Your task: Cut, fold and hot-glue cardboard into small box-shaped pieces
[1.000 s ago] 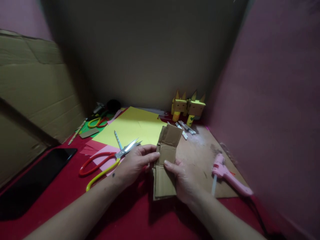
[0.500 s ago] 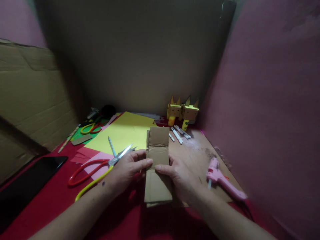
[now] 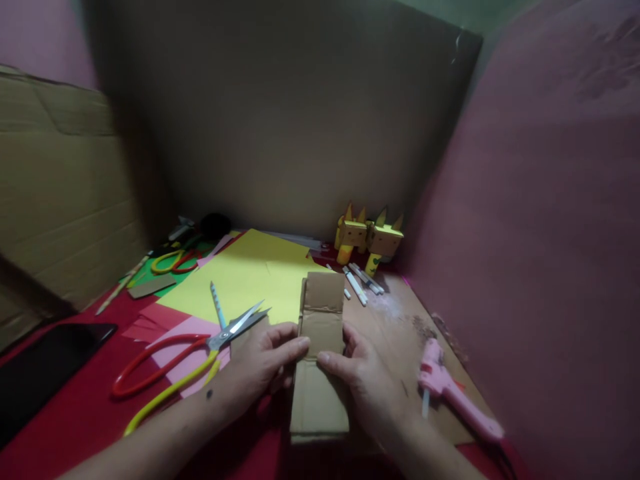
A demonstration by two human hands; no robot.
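Between my hands is a long, narrow piece of folded cardboard (image 3: 323,387), creased crosswise in two places. My left hand (image 3: 277,357) grips its left edge, thumb on top and fingers underneath. On the opposite edge my right hand (image 3: 357,363) holds it the same way, with the thumb pressed near the lower crease. The undersides of the cardboard and most fingertips are hidden. Just left of my left hand lie large scissors (image 3: 220,340) with one red and one yellow handle, blades slightly apart.
Yellow paper (image 3: 240,273) covers the middle back. A pink glue gun (image 3: 440,383) rests on a brown board (image 3: 400,340) at right. Several white markers (image 3: 357,287) lie near two cardboard figures (image 3: 385,240). A dark phone-like slab (image 3: 50,373) is at left, beside a cardboard wall (image 3: 60,187).
The view has tilted and shifted a little, so everything sits lower in the picture. Both hands keep their hold on the cardboard, which shows slightly more flat-on at its near end.
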